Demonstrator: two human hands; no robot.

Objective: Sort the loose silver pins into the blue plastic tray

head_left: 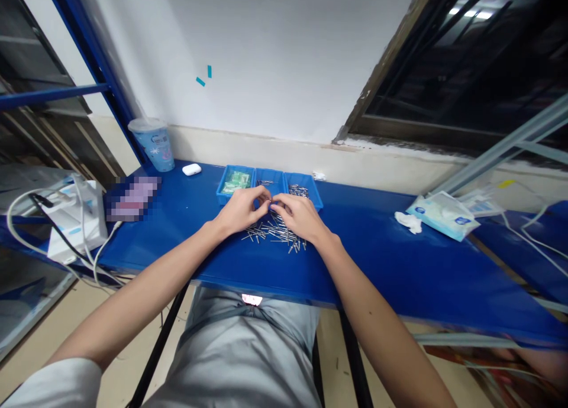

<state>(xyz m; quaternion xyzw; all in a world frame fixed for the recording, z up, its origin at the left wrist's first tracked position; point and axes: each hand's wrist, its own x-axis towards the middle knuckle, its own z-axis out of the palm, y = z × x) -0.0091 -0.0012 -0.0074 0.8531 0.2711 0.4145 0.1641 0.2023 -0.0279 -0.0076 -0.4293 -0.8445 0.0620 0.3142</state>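
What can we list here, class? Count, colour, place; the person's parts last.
table: one, blue, across the view
bins: three, blue, in a row, centre
packets: several, green, in the left bin
metal pins: many, silver, heaped before the bins
cup: one, light blue, back left
case: one, white, beside the cup
pixelated item: one, pinkish, left
cabled device: count unclear, white, far left
tissue pack: one, blue and white, right
crumpled tissue: one, white, beside the pack
tape strips: two, teal, on the wall
window: one, dark, upper right
left hand: one, bare, beside the pins
right hand: one, bare, alongside
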